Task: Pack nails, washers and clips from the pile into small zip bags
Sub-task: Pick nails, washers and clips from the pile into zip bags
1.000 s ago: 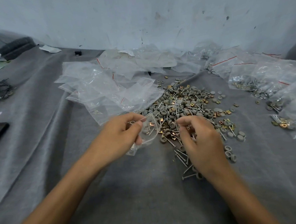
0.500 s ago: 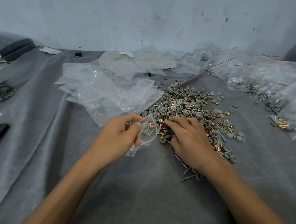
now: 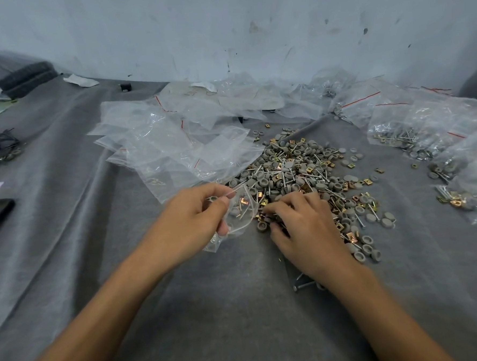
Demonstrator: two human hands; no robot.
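Left hand (image 3: 190, 225) first: fingers curled, thumb and forefinger pinching the mouth of a small zip bag (image 3: 240, 211), which hangs open toward the pile; a few nails, a grey washer and a brass clip show through the plastic. Right hand (image 3: 304, 232) lies palm down on the near edge of the pile (image 3: 295, 171), fingers bent, fingertips down among the parts just beside the bag's mouth; whether they have anything pinched, I cannot tell. The pile, a mix of grey washers, nails and brass clips, sits mid-cloth beyond both hands; empty bags (image 3: 173, 145) fan out to its far left, overlapping its edge; filled bags (image 3: 430, 135) line the right side; a couple of loose nails (image 3: 302, 285) lie by the right wrist on the grey cloth (image 3: 239, 306).
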